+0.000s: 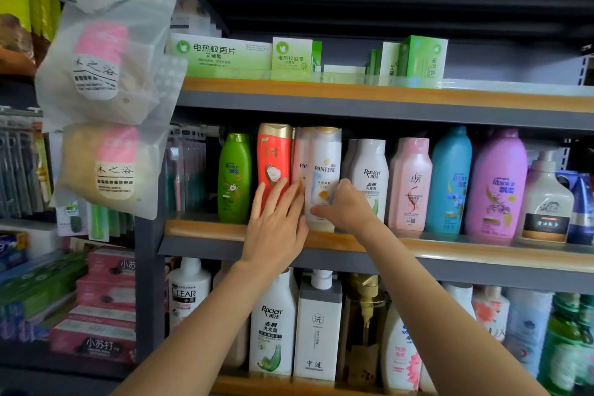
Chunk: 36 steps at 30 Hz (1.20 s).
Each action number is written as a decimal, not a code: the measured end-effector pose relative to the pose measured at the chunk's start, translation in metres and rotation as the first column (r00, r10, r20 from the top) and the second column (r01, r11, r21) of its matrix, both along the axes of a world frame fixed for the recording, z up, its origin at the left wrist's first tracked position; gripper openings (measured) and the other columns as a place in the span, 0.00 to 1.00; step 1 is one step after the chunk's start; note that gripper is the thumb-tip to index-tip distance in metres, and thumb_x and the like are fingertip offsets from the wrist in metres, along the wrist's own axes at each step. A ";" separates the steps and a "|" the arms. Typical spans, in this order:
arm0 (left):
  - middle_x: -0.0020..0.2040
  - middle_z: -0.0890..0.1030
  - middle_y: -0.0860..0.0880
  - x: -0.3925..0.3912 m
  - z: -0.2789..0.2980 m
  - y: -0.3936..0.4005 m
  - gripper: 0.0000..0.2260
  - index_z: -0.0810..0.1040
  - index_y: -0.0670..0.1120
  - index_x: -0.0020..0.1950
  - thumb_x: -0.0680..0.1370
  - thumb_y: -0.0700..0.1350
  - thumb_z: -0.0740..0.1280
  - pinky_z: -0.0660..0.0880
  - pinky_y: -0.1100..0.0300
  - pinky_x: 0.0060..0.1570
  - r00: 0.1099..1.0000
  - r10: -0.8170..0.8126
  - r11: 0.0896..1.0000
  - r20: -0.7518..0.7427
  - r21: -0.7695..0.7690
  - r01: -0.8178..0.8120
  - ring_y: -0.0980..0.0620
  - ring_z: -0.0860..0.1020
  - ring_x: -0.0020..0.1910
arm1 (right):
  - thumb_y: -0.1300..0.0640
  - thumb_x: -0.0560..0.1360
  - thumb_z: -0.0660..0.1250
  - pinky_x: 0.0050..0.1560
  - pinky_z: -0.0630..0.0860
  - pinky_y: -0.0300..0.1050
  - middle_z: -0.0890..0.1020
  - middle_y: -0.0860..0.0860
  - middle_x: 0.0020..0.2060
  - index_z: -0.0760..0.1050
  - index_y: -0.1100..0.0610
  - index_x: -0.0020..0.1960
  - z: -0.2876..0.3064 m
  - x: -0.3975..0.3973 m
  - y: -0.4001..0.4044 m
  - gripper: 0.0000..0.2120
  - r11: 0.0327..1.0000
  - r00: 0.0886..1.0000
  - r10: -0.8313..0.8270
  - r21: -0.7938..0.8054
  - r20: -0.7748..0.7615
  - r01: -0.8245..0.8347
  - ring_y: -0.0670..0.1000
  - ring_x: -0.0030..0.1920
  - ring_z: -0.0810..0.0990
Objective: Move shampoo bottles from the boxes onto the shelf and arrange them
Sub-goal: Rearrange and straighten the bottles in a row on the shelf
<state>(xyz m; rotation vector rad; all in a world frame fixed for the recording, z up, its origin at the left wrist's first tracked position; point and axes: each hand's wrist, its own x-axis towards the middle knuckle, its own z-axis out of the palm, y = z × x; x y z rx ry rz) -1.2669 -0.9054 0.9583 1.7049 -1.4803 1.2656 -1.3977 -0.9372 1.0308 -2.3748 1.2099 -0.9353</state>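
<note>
While the right hand [345, 207] is curled round the lower part of the white Pantene bottle [325, 170], thumb in front near the bottom of the label, the left hand [278, 219] is laid flat with straight fingers spread out. Those fingers press against the front of the red bottle [273, 154] and reach across to the second Pantene bottle [302, 157], which is mostly hidden just behind and left of the white one. So that hand isn't gripping anything, it's just resting against them.

The held bottle is standing upright on the middle shelf [205, 228], right at the front edge, squeezed between the red bottle on its left and a white Raclen bottle [369, 170] on its right. Further left there's a green bottle [234, 177] at the end of the row. Going right you get a pink bottle [409, 183], a blue bottle [450, 180], a purple bottle [496, 183] and then a white pump bottle [546, 199], all upright in one line.

Green boxes [225, 56] sit on the shelf above. The shelf below is packed with more bottles, including a white Clear pump bottle [188, 292]. Bagged sponges [106, 74] hang off to the left.
</note>
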 end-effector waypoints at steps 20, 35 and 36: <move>0.59 0.77 0.33 0.022 -0.010 0.006 0.19 0.80 0.50 0.59 0.75 0.49 0.54 0.68 0.37 0.60 0.988 0.077 0.997 -0.134 0.000 -0.078 0.33 0.76 0.57 | 0.56 0.74 0.69 0.45 0.69 0.44 0.69 0.60 0.62 0.63 0.66 0.63 -0.008 0.038 0.007 0.25 0.994 0.994 -0.101 -0.034 0.029 0.102 0.59 0.57 0.75; 0.61 0.76 0.33 0.023 -0.011 0.005 0.20 0.79 0.49 0.60 0.75 0.49 0.54 0.68 0.38 0.60 0.991 0.067 0.997 -0.117 -0.029 -0.071 0.33 0.76 0.58 | 0.60 0.69 0.74 0.52 0.77 0.49 0.75 0.60 0.57 0.60 0.64 0.61 -0.005 0.036 0.005 0.28 0.994 0.997 -0.074 0.079 0.024 0.072 0.61 0.56 0.77; 0.61 0.76 0.33 0.022 -0.011 0.005 0.20 0.79 0.49 0.60 0.75 0.49 0.54 0.68 0.37 0.60 0.991 0.070 0.997 -0.113 -0.028 -0.073 0.33 0.76 0.58 | 0.60 0.69 0.74 0.52 0.76 0.48 0.75 0.61 0.57 0.60 0.65 0.61 -0.003 0.036 0.004 0.29 0.994 0.997 -0.075 0.083 0.009 0.074 0.61 0.57 0.77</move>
